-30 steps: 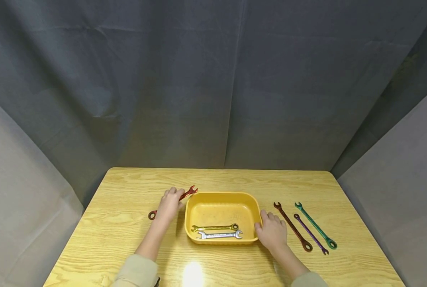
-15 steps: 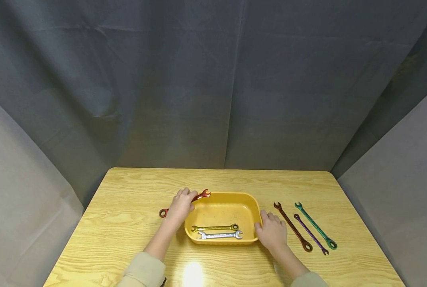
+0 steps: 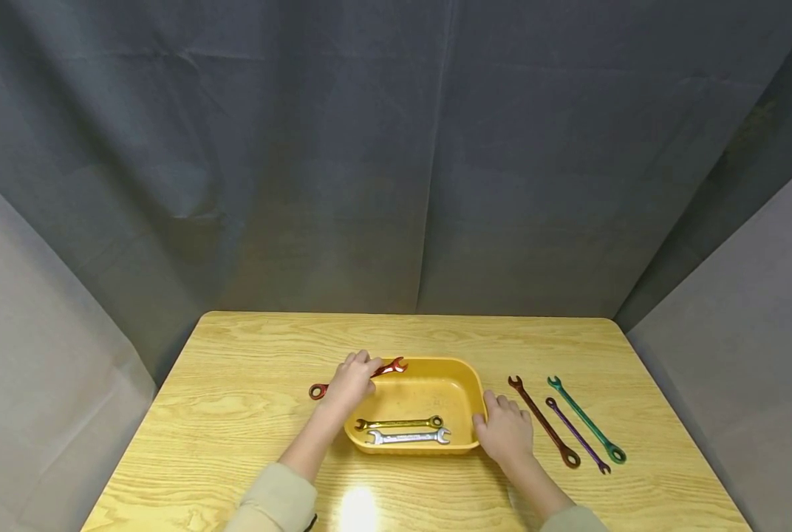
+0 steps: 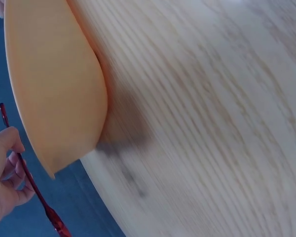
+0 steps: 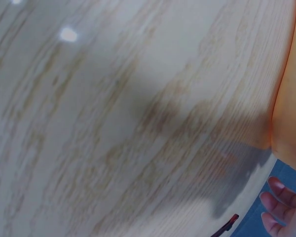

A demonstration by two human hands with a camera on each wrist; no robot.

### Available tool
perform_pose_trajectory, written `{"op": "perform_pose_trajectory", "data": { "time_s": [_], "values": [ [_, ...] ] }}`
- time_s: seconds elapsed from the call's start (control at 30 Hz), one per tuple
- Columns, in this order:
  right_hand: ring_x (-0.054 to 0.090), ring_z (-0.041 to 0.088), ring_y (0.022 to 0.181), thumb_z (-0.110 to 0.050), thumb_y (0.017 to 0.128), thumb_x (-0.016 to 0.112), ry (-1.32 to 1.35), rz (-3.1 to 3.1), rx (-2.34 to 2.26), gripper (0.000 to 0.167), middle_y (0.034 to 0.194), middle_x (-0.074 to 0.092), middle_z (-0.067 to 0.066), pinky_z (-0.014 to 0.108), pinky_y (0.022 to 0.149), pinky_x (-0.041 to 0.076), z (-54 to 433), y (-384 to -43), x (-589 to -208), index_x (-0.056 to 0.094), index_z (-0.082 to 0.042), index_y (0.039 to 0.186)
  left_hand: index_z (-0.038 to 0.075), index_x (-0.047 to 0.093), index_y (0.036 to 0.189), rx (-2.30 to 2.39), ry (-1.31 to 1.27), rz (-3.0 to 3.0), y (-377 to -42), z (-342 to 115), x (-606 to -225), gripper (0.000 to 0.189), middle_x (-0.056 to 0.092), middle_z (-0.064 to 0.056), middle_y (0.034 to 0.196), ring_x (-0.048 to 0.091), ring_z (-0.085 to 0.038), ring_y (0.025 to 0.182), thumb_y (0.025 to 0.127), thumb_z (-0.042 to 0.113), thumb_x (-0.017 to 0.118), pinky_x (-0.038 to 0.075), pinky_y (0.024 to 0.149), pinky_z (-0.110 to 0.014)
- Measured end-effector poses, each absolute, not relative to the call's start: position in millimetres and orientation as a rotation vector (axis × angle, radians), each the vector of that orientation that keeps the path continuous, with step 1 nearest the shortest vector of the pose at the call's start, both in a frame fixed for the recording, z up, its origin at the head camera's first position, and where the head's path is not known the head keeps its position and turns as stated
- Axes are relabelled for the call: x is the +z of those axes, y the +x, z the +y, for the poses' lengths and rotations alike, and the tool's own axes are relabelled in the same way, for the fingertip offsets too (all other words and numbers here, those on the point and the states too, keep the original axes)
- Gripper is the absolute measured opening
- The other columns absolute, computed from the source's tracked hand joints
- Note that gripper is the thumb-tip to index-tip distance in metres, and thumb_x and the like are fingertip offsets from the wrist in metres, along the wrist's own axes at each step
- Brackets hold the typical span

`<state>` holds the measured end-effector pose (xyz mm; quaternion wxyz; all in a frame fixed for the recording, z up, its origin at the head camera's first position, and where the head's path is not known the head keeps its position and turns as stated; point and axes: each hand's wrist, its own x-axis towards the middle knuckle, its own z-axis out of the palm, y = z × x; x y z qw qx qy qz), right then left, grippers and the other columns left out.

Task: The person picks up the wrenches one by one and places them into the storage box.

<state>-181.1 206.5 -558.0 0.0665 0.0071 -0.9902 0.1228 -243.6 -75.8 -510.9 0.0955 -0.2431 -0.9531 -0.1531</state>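
Over the left side of the tub (image 3: 436, 391), the left hand (image 3: 351, 382) has the red wrench (image 3: 391, 367) pinched mid-shank, probably for balance, while the right hand (image 3: 505, 431) grips the tub's other end, I'd guess for steadiness.

A table (image 3: 236, 369) bears a tray (image 3: 429, 395) and three wrenches (image 3: 576, 434).

A shiny red wrench (image 3: 391, 368) is held by its middle in the left hand (image 3: 351, 382), at a slant. Its open mouth is held over a yellow tub (image 3: 414, 395), and its round ring is left poking out past the left side. The round-cornered tub is touched at its right rim by the right hand (image 3: 506, 428).
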Motion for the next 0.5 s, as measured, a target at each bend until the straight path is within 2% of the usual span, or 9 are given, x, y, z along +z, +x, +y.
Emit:
{"op": "perform_pose_trajectory", "data": {
  "time_s": [0.5],
  "values": [
    [0.053, 0.033, 0.092, -0.029, 0.087, 0.050, 0.009, -2.994, 0.376, 0.039, 0.101, 0.059, 0.014, 0.049, 0.075, 0.039, 206.1, -181.3, -558.3, 0.050, -0.007, 0.119, 0.014, 0.061, 0.114, -0.391, -0.826, -2.854, -241.6, -54.7, -511.4, 0.044, 0.057, -0.005, 0.100, 0.053, -0.020, 0.090, 0.073, 0.007, 0.073, 0.049, 0.073, -0.033]
  ]
}}
